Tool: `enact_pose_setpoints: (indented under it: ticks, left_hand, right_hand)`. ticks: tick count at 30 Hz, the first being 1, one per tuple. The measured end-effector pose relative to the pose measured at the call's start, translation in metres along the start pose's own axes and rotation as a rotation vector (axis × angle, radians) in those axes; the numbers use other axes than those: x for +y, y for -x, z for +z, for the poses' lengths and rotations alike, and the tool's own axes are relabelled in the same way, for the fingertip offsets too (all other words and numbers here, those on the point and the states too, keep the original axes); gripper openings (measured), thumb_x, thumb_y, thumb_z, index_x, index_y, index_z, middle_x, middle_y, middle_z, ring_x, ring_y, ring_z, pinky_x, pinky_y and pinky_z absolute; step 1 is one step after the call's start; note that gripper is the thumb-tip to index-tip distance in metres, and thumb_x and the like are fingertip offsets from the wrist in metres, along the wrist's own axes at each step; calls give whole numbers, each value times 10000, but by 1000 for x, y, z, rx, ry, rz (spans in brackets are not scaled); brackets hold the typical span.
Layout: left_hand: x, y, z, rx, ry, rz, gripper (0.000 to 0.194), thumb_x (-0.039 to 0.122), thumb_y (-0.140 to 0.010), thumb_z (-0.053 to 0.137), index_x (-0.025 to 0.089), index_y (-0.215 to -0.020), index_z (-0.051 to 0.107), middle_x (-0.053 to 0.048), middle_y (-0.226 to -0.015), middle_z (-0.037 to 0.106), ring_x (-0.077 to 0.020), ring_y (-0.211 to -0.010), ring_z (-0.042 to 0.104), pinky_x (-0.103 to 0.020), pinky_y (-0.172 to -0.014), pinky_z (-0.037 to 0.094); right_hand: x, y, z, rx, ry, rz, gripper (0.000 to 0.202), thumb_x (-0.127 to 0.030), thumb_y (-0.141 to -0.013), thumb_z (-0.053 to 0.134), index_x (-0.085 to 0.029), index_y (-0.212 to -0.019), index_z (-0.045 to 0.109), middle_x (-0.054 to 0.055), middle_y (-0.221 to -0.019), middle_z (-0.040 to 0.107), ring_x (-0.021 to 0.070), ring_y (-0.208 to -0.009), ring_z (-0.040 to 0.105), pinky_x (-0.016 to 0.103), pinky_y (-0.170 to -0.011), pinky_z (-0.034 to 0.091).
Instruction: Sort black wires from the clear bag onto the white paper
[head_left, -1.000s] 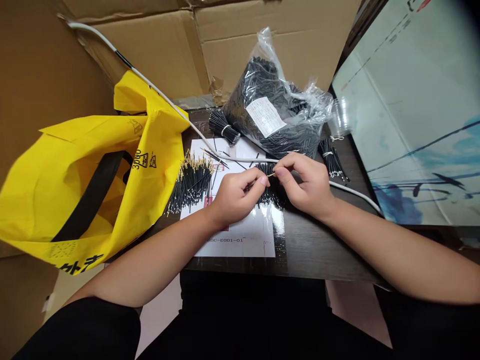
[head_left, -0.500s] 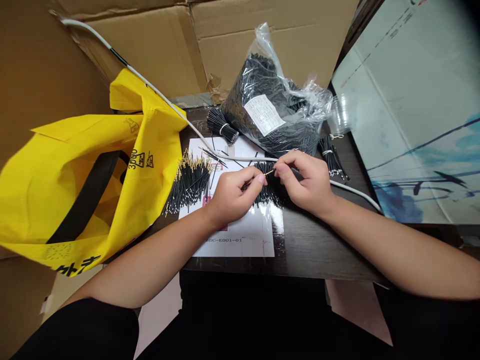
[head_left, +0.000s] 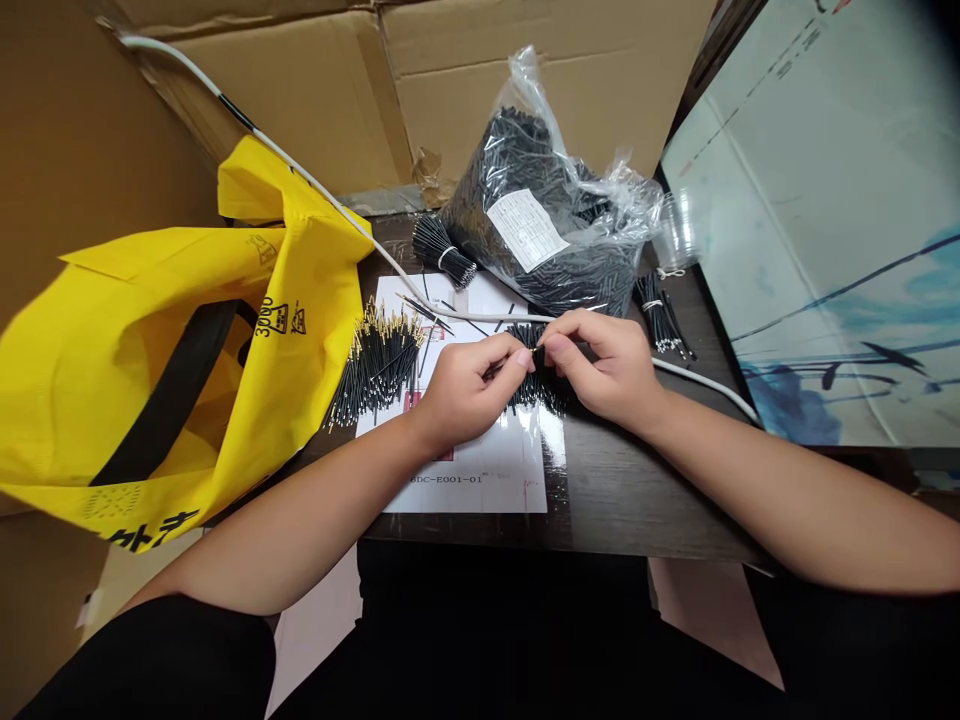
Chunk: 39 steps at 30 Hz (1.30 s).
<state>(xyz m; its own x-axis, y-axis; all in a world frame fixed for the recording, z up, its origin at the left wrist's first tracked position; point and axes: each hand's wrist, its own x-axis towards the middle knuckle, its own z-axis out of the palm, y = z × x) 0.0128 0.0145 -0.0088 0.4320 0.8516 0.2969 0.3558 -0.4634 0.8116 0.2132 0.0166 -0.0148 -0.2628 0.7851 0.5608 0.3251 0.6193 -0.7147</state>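
Note:
My left hand (head_left: pixel 480 385) is closed in a pinch on a thin gold-tipped wire, most of it hidden by the fingers. Close beside it, my right hand (head_left: pixel 604 360) pinches a small black piece at the wire's tip. Below and behind the fingertips lies a pile of short black wires (head_left: pixel 525 385) on a white printed sheet (head_left: pixel 487 495). Left of my left hand is a heap of black wires with gold tips (head_left: pixel 382 360). A few loose black wires lie on the sheet's upper part.
A clear bag of black pieces (head_left: pixel 502 170) stands at the back, between two tied wire bundles (head_left: pixel 442 250) (head_left: pixel 664 320). A white cable (head_left: pixel 337 205) crosses the table (head_left: pixel 630 500). A yellow bag (head_left: pixel 300 260) is left, cardboard (head_left: pixel 465 90) behind, a pale panel (head_left: pixel 825 230) right.
My right hand has moved slightly left, closer to my left hand. The gold piece between the fingertips now shows less.

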Motion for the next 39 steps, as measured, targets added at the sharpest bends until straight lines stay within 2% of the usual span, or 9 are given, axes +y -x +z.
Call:
enact_pose_setpoints:
  ticks: [3,6,10,18,30,37,39]
  left_hand:
    - [-2,0,1,-7,9,1,259,311,-989,537,159,-850,694,-42,-771,712,-121,-694,620,-250,-610,445]
    - [-2,-1,1,2,16,3,264,314,-992,533,160,-848,693,-43,-772,713,-125,-698,624,-253,-613,452]
    - [-1,-1,2,6,23,1,260,306,-993,530,160,-847,688,-42,-768,706,-124,-692,615,-252,-603,448]
    - [0,0,2,44,9,25,244,301,-1001,529,168,-853,670,-2,-703,651,-101,-626,544,-244,-607,449]
    - [-3,-1,2,69,9,8,248,321,-1002,539,170,-878,692,-8,-718,676,-105,-633,566,-246,-600,453]
    - [-1,-1,2,30,32,-6,243,310,-1004,528,175,-881,688,-18,-748,682,-111,-639,559,-261,-594,439]
    - [0,0,2,37,65,-10,193,299,-998,541,183,-908,667,13,-675,615,-100,-586,501,-261,-573,409]
  right_hand:
    - [-2,-1,1,-15,28,-26,166,-256,-994,583,-191,-867,667,3,-775,719,109,-697,662,244,-681,522]
    - [-1,-1,2,48,90,-41,137,-249,-972,625,-195,-885,716,10,-818,756,117,-726,688,257,-717,545]
    - [0,1,4,99,144,-49,165,-253,-968,637,-210,-1037,781,20,-837,783,129,-714,708,275,-701,560]
    - [-3,5,5,101,255,-182,295,-201,-971,599,-160,-1227,739,47,-844,770,123,-706,688,253,-698,559]
    - [1,5,5,52,241,-202,337,-182,-974,576,-159,-1286,702,47,-866,759,120,-718,677,253,-712,564]
    - [-1,0,4,43,161,-72,248,-217,-981,589,-211,-1166,754,30,-912,789,128,-761,716,272,-750,579]
    - [-2,-1,4,44,144,-64,232,-216,-979,592,-210,-1144,755,29,-910,789,129,-760,715,275,-742,575]
